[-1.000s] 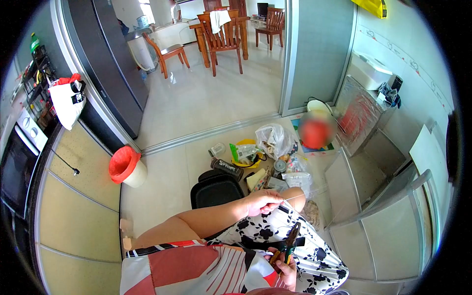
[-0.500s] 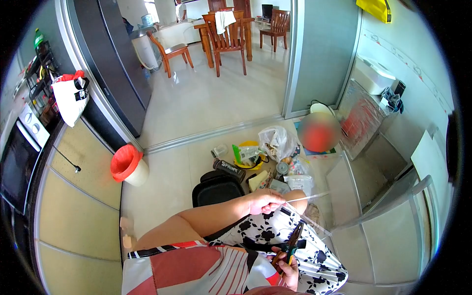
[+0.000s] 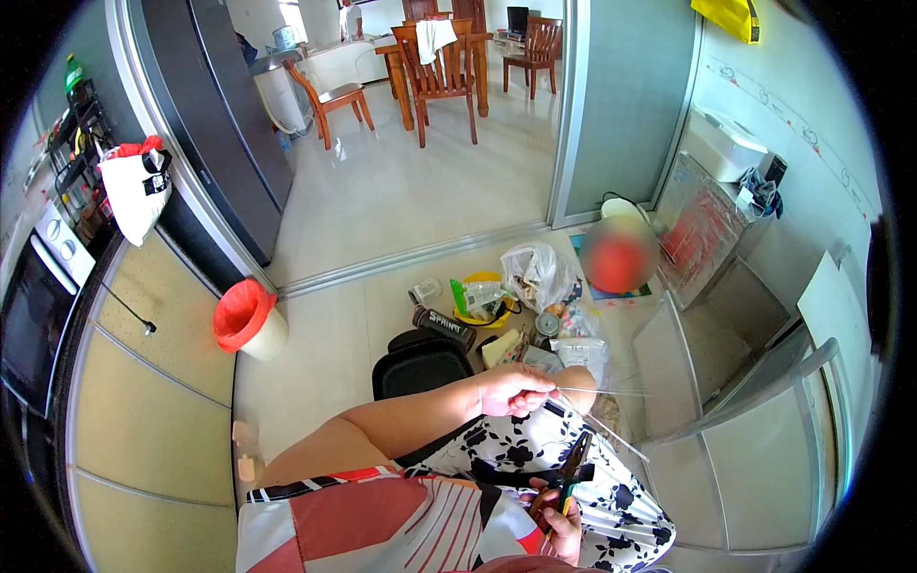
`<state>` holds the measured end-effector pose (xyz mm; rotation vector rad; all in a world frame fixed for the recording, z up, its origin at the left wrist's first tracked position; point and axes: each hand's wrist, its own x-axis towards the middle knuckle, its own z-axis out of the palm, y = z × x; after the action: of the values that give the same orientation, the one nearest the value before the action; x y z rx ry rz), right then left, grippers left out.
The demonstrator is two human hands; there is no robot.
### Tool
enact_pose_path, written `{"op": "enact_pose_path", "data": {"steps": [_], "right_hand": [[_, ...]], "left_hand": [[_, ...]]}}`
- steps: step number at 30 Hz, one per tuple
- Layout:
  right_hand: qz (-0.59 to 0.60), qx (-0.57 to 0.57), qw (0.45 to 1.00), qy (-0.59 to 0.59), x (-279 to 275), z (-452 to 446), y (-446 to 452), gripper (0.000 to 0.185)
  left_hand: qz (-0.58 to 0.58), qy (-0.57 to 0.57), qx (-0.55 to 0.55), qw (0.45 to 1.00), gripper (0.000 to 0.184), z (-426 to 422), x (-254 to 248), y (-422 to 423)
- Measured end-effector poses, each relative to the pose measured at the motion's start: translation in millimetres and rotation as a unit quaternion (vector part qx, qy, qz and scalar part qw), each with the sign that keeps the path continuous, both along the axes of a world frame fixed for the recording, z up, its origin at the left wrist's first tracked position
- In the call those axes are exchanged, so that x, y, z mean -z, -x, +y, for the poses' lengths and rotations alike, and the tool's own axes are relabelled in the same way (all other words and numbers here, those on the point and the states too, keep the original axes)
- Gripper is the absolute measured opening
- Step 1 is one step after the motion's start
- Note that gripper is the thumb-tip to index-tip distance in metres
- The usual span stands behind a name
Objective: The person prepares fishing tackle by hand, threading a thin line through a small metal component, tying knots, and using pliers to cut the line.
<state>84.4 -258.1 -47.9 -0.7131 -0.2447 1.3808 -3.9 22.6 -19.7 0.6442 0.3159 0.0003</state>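
Above my lap, my left hand (image 3: 517, 390) is closed in a pinch on thin pale strands (image 3: 611, 432), which fan out to the right past my knee. My right hand (image 3: 557, 526), low and close to my body, is wrapped round the handles of pliers (image 3: 575, 462). The jaws point up over the black-and-white floral cloth (image 3: 535, 441) on my legs. A dark bottle (image 3: 443, 326) lies on the floor beyond my left forearm, beside a black tray-like object (image 3: 420, 371).
Plastic bags (image 3: 538, 275), a can (image 3: 547, 325) and a yellow-green packet (image 3: 482, 298) lie ahead. A red-lined bin (image 3: 246, 320) stands left. At right are pale panels (image 3: 764, 468) and a foil-covered box (image 3: 702, 229). A person (image 3: 351, 21) is in the far room.
The strands have spread into separate lines and shifted to the right of my left hand. Both hands stay nearly in place, with the pliers still held. The view has shifted slightly.
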Motion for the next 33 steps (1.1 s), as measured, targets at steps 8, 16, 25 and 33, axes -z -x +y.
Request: {"op": "enact_pose_path", "data": {"steps": [8, 16, 25, 33], "right_hand": [[-0.025, -0.019, 0.999, 0.018, 25.5, -4.1, -7.2, 0.032], [-0.066, -0.083, 0.994, 0.037, 11.8, 8.9, -14.5, 0.032], [-0.009, -0.017, 0.999, 0.034, -19.6, 14.8, 3.3, 0.036], [-0.043, -0.019, 0.999, 0.005, -8.0, 11.0, -1.5, 0.036]], "left_hand": [[-0.016, -0.003, -0.008, 1.0, 0.021, 1.1, -1.8, 5.5], [-0.036, 0.026, -0.025, 0.999, 0.017, 8.3, 1.8, 11.0], [-0.029, 0.001, -0.046, 0.999, 0.014, 3.1, -3.0, 13.3], [-0.033, -0.063, -0.06, 0.996, 0.013, 10.5, -23.2, 12.1]]}}
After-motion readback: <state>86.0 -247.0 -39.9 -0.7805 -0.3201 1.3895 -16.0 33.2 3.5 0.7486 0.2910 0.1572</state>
